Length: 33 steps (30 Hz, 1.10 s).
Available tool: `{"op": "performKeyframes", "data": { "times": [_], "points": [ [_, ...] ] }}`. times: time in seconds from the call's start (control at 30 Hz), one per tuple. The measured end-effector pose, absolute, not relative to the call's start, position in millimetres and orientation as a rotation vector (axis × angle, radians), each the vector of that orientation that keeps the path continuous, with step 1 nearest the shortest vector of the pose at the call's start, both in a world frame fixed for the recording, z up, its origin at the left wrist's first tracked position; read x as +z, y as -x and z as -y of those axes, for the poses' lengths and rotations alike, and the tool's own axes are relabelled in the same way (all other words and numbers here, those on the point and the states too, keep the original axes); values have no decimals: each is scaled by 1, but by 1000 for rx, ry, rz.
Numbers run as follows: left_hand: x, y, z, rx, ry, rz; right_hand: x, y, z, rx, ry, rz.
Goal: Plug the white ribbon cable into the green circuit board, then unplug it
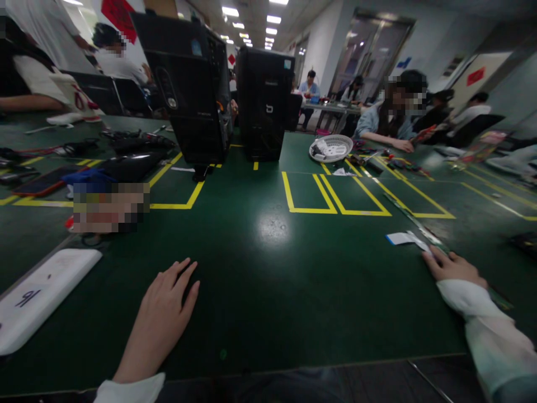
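My left hand [168,310] rests palm down on the green tabletop, fingers spread, with nothing in it. At the right, my right hand [455,268] is closed over a long, narrow circuit board strip [413,221], which runs diagonally under the palm and shows again beyond the wrist. A flat white ribbon cable [405,239] with a blue end sticks out just in front of those fingertips. My palm hides the middle of the strip.
Two black computer towers [264,106] stand at the back. A white basket [331,148] and loose tools lie behind yellow tape markings. On the left are a white power-bank-like case [42,296], cables and a phone [46,182]. Another person [386,117] sits across, at right.
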State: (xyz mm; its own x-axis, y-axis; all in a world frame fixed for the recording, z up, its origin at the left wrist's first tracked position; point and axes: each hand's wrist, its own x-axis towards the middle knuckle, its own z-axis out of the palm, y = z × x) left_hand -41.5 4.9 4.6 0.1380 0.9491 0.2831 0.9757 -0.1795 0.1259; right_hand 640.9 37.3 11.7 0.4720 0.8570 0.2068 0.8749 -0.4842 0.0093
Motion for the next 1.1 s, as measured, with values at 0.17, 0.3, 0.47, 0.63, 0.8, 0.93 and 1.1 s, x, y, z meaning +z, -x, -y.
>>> {"op": "performKeyframes", "data": {
  "times": [0.17, 0.3, 0.47, 0.63, 0.8, 0.93, 1.1],
  "points": [
    [5, 42, -4, -466, 2305, 1966, 24, -616, -55, -43, 2717, 1179],
    [6, 41, -4, -500, 2301, 1948, 25, -612, -55, -50, 2699, 1161],
    [6, 40, -3, -495, 2297, 1940, 23, -603, -52, -104, 2754, 1219],
    [5, 40, -4, -493, 2279, 1913, 9, -591, -62, -402, 2544, 1523],
    [2, 41, -4, -482, 2282, 1910, -7, -554, -91, -338, 2168, 1931],
    [3, 41, -3, -473, 2283, 1940, -8, -486, -112, -292, 1719, 2173],
    [5, 40, -3, -491, 2284, 1946, 1, -374, -112, -109, 1289, 2387]
  ]
}}
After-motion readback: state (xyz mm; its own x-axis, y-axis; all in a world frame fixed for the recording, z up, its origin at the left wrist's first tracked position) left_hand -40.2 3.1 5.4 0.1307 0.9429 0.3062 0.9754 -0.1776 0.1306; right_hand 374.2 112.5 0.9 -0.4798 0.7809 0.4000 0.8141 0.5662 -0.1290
